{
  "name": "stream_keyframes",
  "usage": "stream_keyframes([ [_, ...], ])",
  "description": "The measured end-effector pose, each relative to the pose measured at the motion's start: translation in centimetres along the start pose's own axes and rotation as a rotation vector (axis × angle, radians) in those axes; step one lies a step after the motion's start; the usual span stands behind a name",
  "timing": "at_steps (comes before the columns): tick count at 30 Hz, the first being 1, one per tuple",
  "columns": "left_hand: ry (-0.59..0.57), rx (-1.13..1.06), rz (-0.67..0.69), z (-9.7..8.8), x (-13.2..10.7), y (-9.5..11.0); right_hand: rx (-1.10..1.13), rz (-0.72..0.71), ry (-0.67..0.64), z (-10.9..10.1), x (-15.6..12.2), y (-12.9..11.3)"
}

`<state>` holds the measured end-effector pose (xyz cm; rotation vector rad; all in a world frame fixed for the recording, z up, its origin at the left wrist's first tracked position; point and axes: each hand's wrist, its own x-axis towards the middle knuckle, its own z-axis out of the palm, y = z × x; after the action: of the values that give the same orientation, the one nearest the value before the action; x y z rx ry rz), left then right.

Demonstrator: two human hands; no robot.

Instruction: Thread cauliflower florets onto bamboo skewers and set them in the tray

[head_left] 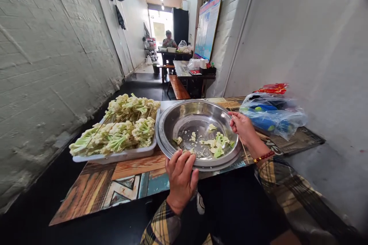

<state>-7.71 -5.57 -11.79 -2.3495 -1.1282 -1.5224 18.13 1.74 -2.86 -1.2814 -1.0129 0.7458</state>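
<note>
A wide steel basin sits on the patterned table and holds a few cauliflower pieces and crumbs. My left hand is curled at the basin's near rim with a small floret piece at its fingertips. My right hand rests on the basin's right rim, pinched on a thin bamboo skewer that runs down past my wrist. To the left, a white tray is piled with skewered cauliflower.
A clear plastic bag with blue packages lies at the right by the wall. A brick wall runs along the left. Further back stand tables, a bench and a seated person.
</note>
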Motion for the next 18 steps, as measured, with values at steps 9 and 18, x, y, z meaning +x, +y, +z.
stream_keyframes([
  [9,0.001,-0.037,0.047,0.1,-0.1,-1.5,-0.324,-0.032,-0.151,0.5,-1.3,1.3],
  [18,-0.002,-0.052,0.076,0.4,0.5,-3.3,-0.179,0.005,-0.125,0.9,-2.1,0.6],
])
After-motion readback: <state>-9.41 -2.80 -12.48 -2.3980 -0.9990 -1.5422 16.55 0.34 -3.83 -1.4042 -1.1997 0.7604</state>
